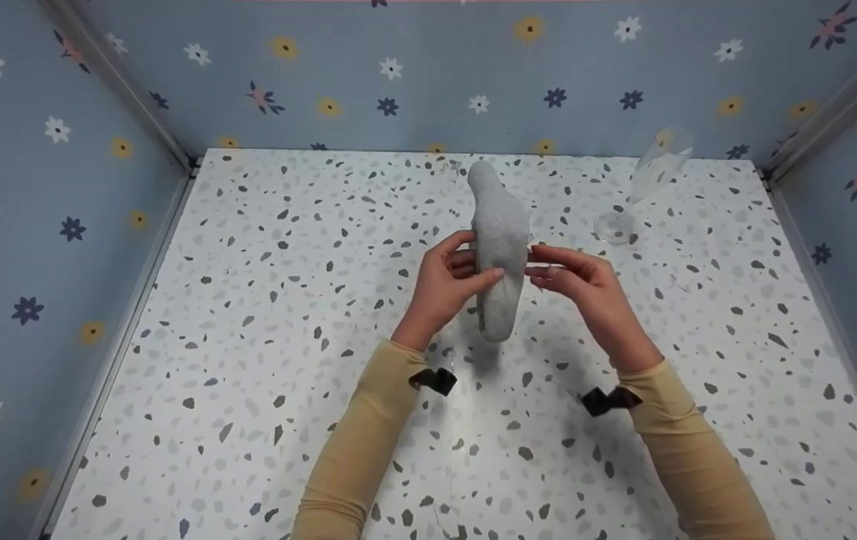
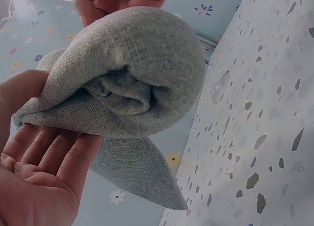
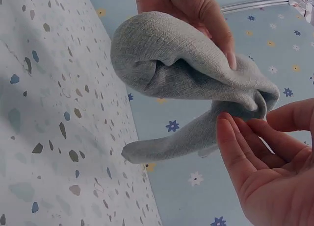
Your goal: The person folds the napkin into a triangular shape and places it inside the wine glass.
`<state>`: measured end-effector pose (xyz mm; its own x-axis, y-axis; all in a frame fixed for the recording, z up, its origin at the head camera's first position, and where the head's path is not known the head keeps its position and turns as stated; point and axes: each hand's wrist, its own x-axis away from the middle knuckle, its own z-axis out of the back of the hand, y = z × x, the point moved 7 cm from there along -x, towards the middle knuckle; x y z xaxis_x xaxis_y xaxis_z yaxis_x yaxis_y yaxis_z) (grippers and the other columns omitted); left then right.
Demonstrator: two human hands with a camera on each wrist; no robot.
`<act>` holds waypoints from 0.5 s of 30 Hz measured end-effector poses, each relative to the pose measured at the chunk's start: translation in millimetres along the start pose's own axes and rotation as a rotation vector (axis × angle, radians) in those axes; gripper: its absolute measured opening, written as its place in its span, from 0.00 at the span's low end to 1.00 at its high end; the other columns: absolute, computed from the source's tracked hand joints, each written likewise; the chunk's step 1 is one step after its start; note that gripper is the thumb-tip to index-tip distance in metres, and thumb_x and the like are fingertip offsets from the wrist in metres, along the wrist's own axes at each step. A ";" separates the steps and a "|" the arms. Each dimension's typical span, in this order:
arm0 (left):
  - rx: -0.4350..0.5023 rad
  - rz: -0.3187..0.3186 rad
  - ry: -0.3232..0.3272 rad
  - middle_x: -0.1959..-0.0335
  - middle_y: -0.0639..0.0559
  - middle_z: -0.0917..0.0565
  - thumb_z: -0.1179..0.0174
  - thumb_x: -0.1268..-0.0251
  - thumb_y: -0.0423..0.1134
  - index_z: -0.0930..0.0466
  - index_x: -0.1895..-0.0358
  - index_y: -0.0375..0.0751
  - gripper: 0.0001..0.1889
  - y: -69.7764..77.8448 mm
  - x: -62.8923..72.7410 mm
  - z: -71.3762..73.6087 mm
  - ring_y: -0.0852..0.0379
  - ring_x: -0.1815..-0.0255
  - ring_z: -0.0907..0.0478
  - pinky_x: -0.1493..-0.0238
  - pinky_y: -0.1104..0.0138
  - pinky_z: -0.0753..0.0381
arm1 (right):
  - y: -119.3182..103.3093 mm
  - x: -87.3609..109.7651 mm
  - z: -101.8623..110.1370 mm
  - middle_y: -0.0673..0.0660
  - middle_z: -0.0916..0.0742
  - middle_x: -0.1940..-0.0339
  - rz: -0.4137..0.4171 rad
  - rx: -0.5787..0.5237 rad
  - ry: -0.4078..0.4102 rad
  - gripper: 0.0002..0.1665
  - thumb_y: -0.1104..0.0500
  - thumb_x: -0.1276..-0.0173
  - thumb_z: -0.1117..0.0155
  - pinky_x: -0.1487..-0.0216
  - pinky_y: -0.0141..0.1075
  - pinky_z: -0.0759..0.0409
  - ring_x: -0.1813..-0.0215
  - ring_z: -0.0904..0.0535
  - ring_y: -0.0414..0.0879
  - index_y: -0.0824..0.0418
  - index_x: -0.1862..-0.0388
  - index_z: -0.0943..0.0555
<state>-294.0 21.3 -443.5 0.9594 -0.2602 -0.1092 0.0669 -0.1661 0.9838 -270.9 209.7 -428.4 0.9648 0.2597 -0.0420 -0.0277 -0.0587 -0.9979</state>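
Note:
A grey cloth (image 1: pixel 501 225), folded and rolled into a long thick bundle, is held off the white table. My left hand (image 1: pixel 439 285) grips its left side, thumb on the near face and fingers behind. In the left wrist view, the rolled end of the cloth (image 2: pixel 142 54) faces the camera, and a pointed flap hangs below. My right hand (image 1: pixel 585 289) is at the cloth's right edge, its fingertips touching it. The right wrist view shows the right hand's (image 3: pixel 274 162) fingers extended under the folds, thumb apart from them; any pinch is not plain.
A clear stemmed glass (image 1: pixel 657 172) stands at the back right of the speckled table (image 1: pixel 286 300). Some small clear thing (image 1: pixel 452 171) lies near the back edge, too faint to name. Blue flowered panels (image 1: pixel 428 75) enclose the back and both sides.

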 end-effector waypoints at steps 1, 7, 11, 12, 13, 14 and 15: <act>0.002 -0.001 0.000 0.55 0.42 0.16 0.29 0.46 0.35 0.24 0.43 0.40 0.25 0.3 -0.1 0.1 0.49 0.55 0.17 0.55 0.58 0.18 | 3.7 -0.2 4.5 0.64 0.22 0.40 -0.007 0.000 0.017 0.20 0.67 0.27 0.50 0.43 0.45 0.25 0.42 0.23 0.58 0.70 0.38 0.26; 0.017 -0.004 0.006 0.55 0.42 0.16 0.29 0.46 0.34 0.24 0.43 0.39 0.25 1.4 0.3 2.2 0.48 0.55 0.18 0.56 0.58 0.18 | 37.3 0.6 51.7 0.65 0.20 0.45 -0.117 0.010 0.193 0.18 0.68 0.28 0.47 0.43 0.41 0.25 0.42 0.24 0.60 0.75 0.41 0.27; 0.021 -0.007 0.012 0.55 0.41 0.16 0.29 0.47 0.33 0.24 0.43 0.39 0.26 0.4 0.3 4.2 0.48 0.55 0.18 0.56 0.57 0.18 | 56.0 3.0 87.0 0.67 0.23 0.42 -0.172 0.066 0.288 0.22 0.68 0.29 0.45 0.44 0.35 0.25 0.41 0.24 0.55 0.73 0.38 0.31; 0.022 -0.007 0.012 0.55 0.41 0.16 0.29 0.47 0.33 0.24 0.43 0.39 0.26 -0.1 0.1 4.4 0.48 0.55 0.18 0.56 0.57 0.18 | 58.8 3.4 94.2 0.68 0.24 0.41 -0.177 0.083 0.303 0.24 0.69 0.30 0.45 0.45 0.33 0.25 0.40 0.25 0.55 0.73 0.36 0.32; 0.023 -0.006 0.013 0.56 0.41 0.16 0.29 0.47 0.33 0.24 0.43 0.39 0.26 -0.6 0.0 4.7 0.48 0.55 0.18 0.56 0.57 0.18 | 61.0 3.6 101.0 0.70 0.25 0.40 -0.181 0.096 0.317 0.25 0.69 0.30 0.44 0.45 0.31 0.25 0.40 0.25 0.54 0.73 0.35 0.33; 0.023 -0.005 0.012 0.56 0.41 0.16 0.29 0.47 0.33 0.24 0.44 0.38 0.25 -0.7 -0.1 4.7 0.47 0.55 0.18 0.56 0.57 0.18 | 62.6 3.8 107.1 0.70 0.26 0.39 -0.184 0.116 0.331 0.26 0.68 0.30 0.43 0.46 0.30 0.25 0.40 0.25 0.54 0.72 0.35 0.33; 0.023 -0.006 0.011 0.56 0.41 0.17 0.29 0.47 0.33 0.24 0.44 0.38 0.25 -1.0 -0.4 4.6 0.48 0.55 0.18 0.56 0.57 0.18 | 63.9 3.9 112.8 0.70 0.27 0.38 -0.192 0.130 0.344 0.28 0.68 0.31 0.42 0.47 0.28 0.25 0.40 0.26 0.53 0.71 0.34 0.34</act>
<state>-295.7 17.2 -445.1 0.9620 -0.2487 -0.1130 0.0662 -0.1891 0.9797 -298.4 315.7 -497.9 0.9862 -0.0841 0.1423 0.1495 0.0875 -0.9849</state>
